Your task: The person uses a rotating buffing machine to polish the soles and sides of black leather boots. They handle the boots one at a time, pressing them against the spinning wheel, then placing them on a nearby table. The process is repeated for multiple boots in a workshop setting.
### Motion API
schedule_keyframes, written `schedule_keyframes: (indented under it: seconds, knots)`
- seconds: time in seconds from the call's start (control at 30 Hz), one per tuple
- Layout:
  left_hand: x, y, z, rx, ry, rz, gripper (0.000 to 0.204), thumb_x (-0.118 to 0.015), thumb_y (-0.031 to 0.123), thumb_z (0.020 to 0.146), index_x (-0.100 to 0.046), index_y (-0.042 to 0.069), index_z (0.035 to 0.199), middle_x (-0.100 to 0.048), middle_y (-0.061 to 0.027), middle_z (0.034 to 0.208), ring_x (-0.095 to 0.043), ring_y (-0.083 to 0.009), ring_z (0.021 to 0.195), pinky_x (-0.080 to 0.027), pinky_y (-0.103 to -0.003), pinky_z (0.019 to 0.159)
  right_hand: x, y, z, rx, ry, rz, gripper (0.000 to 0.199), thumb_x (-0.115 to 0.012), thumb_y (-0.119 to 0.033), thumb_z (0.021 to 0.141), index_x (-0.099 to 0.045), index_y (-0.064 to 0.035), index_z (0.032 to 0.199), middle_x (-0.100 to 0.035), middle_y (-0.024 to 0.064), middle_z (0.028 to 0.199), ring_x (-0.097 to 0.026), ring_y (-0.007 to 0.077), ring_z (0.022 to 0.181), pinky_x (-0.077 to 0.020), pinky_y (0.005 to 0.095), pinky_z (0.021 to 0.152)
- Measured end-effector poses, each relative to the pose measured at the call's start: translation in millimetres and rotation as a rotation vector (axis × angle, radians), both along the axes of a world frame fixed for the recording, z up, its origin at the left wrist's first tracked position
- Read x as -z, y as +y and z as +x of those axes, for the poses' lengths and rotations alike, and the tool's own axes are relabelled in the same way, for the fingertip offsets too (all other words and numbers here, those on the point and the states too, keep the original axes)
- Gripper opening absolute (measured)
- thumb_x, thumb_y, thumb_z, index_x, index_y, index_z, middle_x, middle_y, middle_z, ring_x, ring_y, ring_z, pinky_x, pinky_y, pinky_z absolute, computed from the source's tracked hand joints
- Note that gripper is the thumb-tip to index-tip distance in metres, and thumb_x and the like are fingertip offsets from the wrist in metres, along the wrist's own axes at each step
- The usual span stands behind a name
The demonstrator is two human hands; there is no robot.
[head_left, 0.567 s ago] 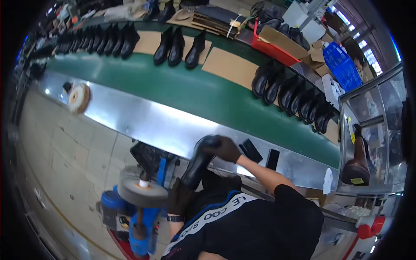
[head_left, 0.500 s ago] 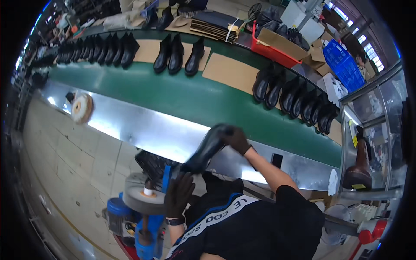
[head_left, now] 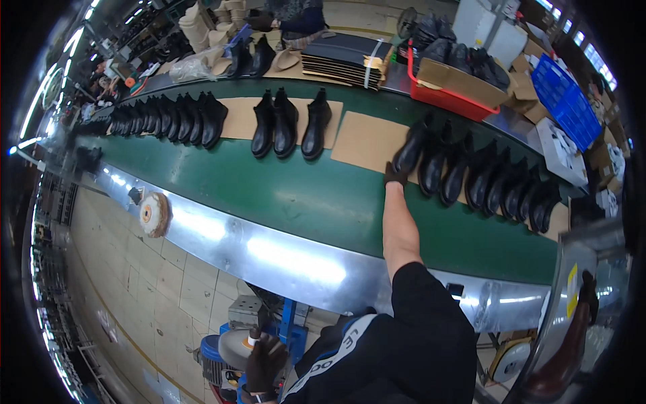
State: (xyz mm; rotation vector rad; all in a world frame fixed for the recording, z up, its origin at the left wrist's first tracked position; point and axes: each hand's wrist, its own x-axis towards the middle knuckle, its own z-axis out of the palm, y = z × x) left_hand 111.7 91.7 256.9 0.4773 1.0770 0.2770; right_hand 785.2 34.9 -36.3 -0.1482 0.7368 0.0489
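Note:
At the left end of the right-hand row, my gloved right hand (head_left: pixel 397 174) grips the toe of a black ankle boot (head_left: pixel 412 149). The boot stands on a cardboard sheet, its shaft away from me. My arm reaches across the green bench top to it. Low in the view, my gloved left hand (head_left: pixel 266 363) is open and holds nothing I can see, its fingers loosely bent. Beside it is the grey wheel (head_left: pixel 233 350) of a blue machine; I cannot tell whether they touch. More black boots (head_left: pixel 486 183) stand to the right of the gripped one.
Several black boots (head_left: pixel 212 121) line the bench's far left, and others (head_left: pixel 284 128) stand mid-bench. A round buffing wheel (head_left: pixel 155 214) lies on the metal front strip. Behind are stacked boards (head_left: pixel 344 62), a red crate (head_left: pixel 449 99) and another person's sleeve (head_left: pixel 303 21). A glass-sided cabinet (head_left: pixel 572 269) stands right.
My right hand has carried the boot from near my body to the right-hand row across the bench. My left hand has come off the boot's side and sits lower, by the wheel.

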Motion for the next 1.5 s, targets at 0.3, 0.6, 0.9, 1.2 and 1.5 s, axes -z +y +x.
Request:
schedule_keyframes:
  seconds: [0.3,0.6,0.9,1.2,1.5]
  knots:
    - [6,-23,25,0.055,0.188,-0.186,0.058,-0.044,0.046,0.099,-0.037,0.011,0.145,-0.043,-0.0111,0.146,-0.045,-0.0288,0.131,-0.038,-0.045,0.108,-25,192,14,-0.442,0.022,-0.815,0.07,-0.08,-0.017,0.071,-0.046,-0.01,0.133,-0.059,0.0198,0.109,-0.056,0.0352,0.095,-0.048,0.0497,0.078]
    - [-31,-57,22,-0.297,0.372,-0.046,0.059,-0.048,0.042,0.099,-0.036,0.006,0.144,-0.044,-0.0167,0.144,-0.05,-0.0338,0.126,-0.043,-0.045,0.102,-62,263,28,-1.08,-0.37,-1.658,0.119,-0.088,-0.042,0.047,-0.03,0.0055,0.139,-0.054,0.0233,0.129,-0.057,0.0356,0.114,-0.0477,0.0414,0.098]
    - [41,-17,58,0.11,0.127,0.329,0.049,-0.044,0.037,0.1,-0.039,0.009,0.14,-0.052,-0.0157,0.132,-0.055,-0.0357,0.119,-0.052,-0.048,0.09,-79,137,-162,-1.203,-1.054,-1.012,0.057,-0.074,-0.02,0.078,-0.051,0.0054,0.125,-0.055,0.0138,0.123,-0.053,0.0215,0.112,-0.043,0.035,0.1]
    - [83,-10,83,0.088,-0.535,0.249,0.055,-0.039,0.038,0.102,-0.038,-0.001,0.142,-0.054,-0.0207,0.132,-0.049,-0.0266,0.127,-0.038,-0.041,0.109,-299,-47,-392,-1.683,-1.601,-0.934,0.097,-0.09,-0.027,0.063,-0.037,0.0002,0.14,-0.048,0.0162,0.136,-0.047,0.0271,0.125,-0.0371,0.0382,0.106]
    - [63,-5,-33,0.158,-0.656,-0.272,0.038,-0.056,0.025,0.096,-0.058,0.0,0.125,-0.066,-0.0102,0.117,-0.064,-0.0151,0.103,-0.051,-0.028,0.093,-406,-44,-415,-2.14,-2.198,-1.512,0.112,-0.093,-0.027,0.05,-0.037,-0.0037,0.144,-0.04,0.0226,0.142,-0.04,0.0346,0.133,-0.0375,0.0425,0.107]
